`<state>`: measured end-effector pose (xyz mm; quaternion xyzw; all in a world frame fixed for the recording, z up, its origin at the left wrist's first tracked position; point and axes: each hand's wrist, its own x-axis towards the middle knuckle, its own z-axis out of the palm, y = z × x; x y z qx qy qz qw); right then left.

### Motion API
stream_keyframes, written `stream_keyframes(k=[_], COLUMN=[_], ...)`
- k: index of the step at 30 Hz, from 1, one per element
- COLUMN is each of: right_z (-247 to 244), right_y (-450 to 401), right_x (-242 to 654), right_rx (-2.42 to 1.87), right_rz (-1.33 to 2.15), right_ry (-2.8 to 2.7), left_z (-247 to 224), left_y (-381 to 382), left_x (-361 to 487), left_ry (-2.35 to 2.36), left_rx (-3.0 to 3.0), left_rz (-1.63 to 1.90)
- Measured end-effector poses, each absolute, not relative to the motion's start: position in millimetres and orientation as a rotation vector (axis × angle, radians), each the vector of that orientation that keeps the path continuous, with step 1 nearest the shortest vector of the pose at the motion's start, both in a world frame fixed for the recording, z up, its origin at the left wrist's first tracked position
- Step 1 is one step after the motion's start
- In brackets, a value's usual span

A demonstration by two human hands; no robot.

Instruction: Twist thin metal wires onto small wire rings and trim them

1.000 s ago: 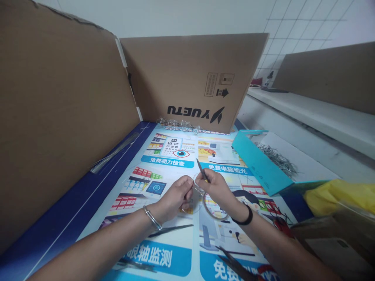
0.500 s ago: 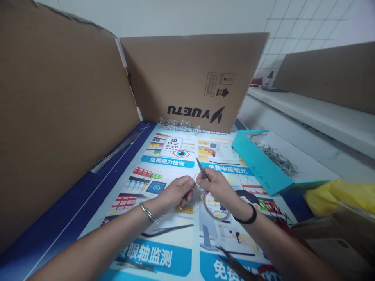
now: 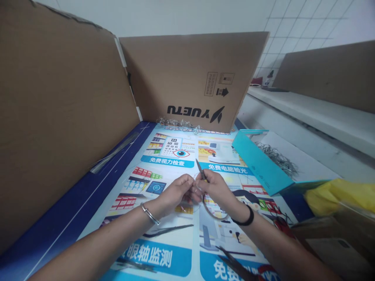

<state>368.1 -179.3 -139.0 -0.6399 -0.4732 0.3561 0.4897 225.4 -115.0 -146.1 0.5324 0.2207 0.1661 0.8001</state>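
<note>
My left hand (image 3: 182, 190) is closed in a pinch on a thin, shiny wire (image 3: 197, 208), which curves below the fingers. My right hand (image 3: 215, 185) is wrapped round what look like scissors (image 3: 200, 168), their dark pointed blade sticking up and away from me. Under the right palm shows a pale round loop (image 3: 216, 216); I cannot tell whether it is the scissors' handle. The fingertips of both hands meet over the printed poster (image 3: 195, 234). Below them lies a dark, thin, pointed strip (image 3: 170, 230).
Dark blades with red handles (image 3: 234, 265) lie at the front. A turquoise box (image 3: 260, 166) with tangled wire pieces (image 3: 277, 158) stands at right, near yellow cloth (image 3: 342, 195). Cardboard panels (image 3: 187, 74) stand behind and at left. More clear scraps (image 3: 178, 123) lie at the back.
My left fingers have shifted slightly up and right, closer to the right fingertips. The right hand and the scissors have barely moved.
</note>
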Motion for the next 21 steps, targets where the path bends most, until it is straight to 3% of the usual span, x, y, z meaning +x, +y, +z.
stream_keyframes(k=[12, 21], right_z=[-134.7, -131.9], right_y=[-182.3, -180.7], right_x=[366.9, 371.1], right_rx=[-1.688, -1.712], right_rz=[0.556, 0.575], right_ry=[-1.336, -1.399], left_z=[-144.8, -143.0], left_y=[-115.7, -110.0], left_x=[227.0, 224.4], left_ry=[0.454, 0.476], left_rx=[1.191, 1.23], left_rz=[0.368, 0.285])
